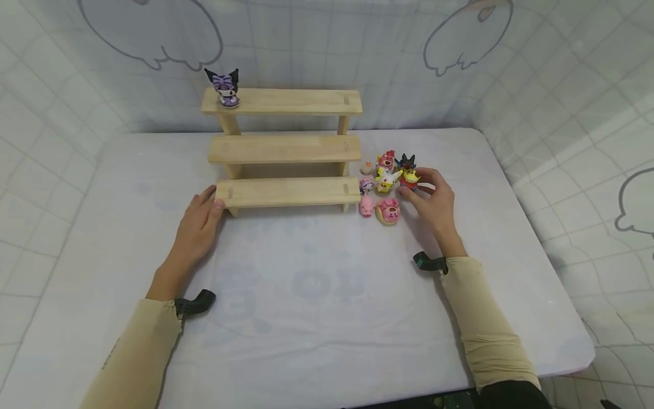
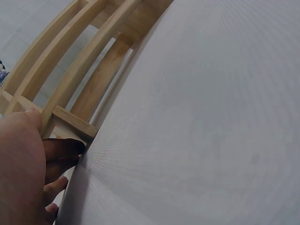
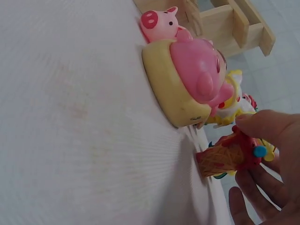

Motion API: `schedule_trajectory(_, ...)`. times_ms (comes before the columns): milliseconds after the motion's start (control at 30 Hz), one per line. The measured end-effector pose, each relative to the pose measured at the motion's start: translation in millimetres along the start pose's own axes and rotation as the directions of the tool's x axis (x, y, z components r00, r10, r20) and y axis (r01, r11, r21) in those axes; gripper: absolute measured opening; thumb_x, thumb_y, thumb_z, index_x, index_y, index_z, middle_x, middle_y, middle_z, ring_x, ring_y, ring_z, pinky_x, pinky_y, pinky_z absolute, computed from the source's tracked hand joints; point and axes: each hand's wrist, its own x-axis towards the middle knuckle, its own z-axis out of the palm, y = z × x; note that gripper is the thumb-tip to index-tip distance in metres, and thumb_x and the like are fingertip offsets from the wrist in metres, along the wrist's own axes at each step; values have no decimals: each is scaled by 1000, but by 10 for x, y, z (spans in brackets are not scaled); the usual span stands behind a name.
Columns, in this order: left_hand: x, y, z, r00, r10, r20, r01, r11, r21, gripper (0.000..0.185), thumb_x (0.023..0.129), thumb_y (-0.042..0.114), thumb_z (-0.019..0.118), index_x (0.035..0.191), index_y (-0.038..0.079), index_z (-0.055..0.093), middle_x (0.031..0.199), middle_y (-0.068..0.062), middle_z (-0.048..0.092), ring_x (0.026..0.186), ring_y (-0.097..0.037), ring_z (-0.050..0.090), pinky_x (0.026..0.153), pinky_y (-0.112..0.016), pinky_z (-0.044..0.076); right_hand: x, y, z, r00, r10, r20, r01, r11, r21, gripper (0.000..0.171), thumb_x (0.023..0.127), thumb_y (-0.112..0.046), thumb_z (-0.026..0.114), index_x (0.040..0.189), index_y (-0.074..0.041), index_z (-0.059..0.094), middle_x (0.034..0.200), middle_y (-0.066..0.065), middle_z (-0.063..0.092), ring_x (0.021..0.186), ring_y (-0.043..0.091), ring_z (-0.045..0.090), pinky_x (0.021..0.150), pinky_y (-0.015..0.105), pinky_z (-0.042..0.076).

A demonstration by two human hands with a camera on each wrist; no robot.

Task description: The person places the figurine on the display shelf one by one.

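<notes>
"What are my hands doing?"

"I have the left hand at the wooden stand's left end, thumb and fingers closed about the bottom step's corner, probably to steady it."

"And the right hand?"

"I see it pinching the cone-based figurine, thumb and fingers parted only by the toy's width. It's right of the stand, among other figurines; gripping from the outer side likely avoids knocking them."

"Is it off the cloth?"

"I can't tell."
</notes>
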Motion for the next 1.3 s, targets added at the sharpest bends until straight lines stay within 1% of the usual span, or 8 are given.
schedule_trajectory(200, -2, 12, -5, 1000, -16, 9, 16, 1000, 7, 63, 116, 42, 28, 158, -3, 42, 169, -30, 28, 158, -54, 19, 131, -65, 7, 5, 50, 7, 1000, -15, 23, 14, 1000, 20, 56, 91, -21, 86, 139, -5, 64, 137, 13, 66, 124, 26, 64, 105, 43, 58)
schedule_trajectory(400, -21, 32, -6, 1000, -12, 3, 12, 1000, 10, 64, 116, 43, 30, 157, -5, 43, 169, -30, 29, 158, -55, 19, 131, -64, 8, 14, 93, 22, 999, -13, 32, 12, 1000, 26, 56, 90, -20, 86, 140, -6, 64, 138, 12, 66, 124, 26, 64, 105, 41, 58)
schedule_trajectory(533, -36, 21, 8, 1000, -15, 0, 15, 1000, 2, 64, 116, 43, 30, 155, -6, 46, 168, -30, 29, 157, -56, 19, 130, -66, 9, 2, 103, 25, 999, -14, 29, 13, 999, 31, 56, 90, -19, 86, 139, -5, 64, 137, 12, 66, 123, 26, 64, 106, 40, 58)
schedule_trajectory(667, -35, 11, 15, 1000, -11, -7, 11, 1000, -1, 64, 116, 44, 31, 155, -5, 46, 169, -29, 29, 157, -57, 19, 130, -67, 9, 5, 101, 23, 1000, -21, 7, 21, 999, 41, 53, 90, -17, 86, 137, -4, 66, 136, 13, 67, 120, 27, 66, 105, 36, 58)
schedule_trajectory(767, -20, 8, 15, 1000, 0, -10, 0, 1000, 7, 64, 116, 44, 30, 157, -4, 44, 169, -29, 30, 158, -53, 20, 131, -64, 9, 13, 90, 16, 999, -31, -12, 31, 999, 31, 52, 90, -16, 86, 136, -4, 67, 135, 13, 68, 118, 27, 67, 104, 33, 59)
schedule_trajectory(933, 2, 23, 5, 1000, -2, -1, 2, 1000, 20, 65, 116, 44, 29, 157, -4, 43, 169, -29, 29, 159, -51, 21, 132, -62, 8, 15, 73, -12, 999, -39, -31, 40, 999, 21, 51, 89, -14, 86, 136, -3, 67, 133, 13, 69, 116, 26, 67, 103, 35, 59)
schedule_trajectory(1167, -5, 13, -21, 1000, -3, -7, 3, 1000, 8, 64, 116, 43, 30, 157, -4, 44, 168, -30, 30, 157, -55, 20, 131, -65, 8, 12, -3, -36, 997, -45, -62, 47, 998, 34, 52, 89, -14, 86, 136, -2, 67, 134, 13, 69, 114, 25, 67, 102, 38, 60)
schedule_trajectory(1300, -17, -11, -3, 1000, 5, -5, -5, 1000, -1, 63, 116, 42, 30, 156, -4, 44, 168, -31, 30, 157, -55, 20, 131, -66, 8, -21, -71, -53, 994, -75, -77, 77, 997, 23, 51, 89, -13, 87, 135, -2, 68, 133, 14, 70, 115, 26, 67, 101, 38, 60)
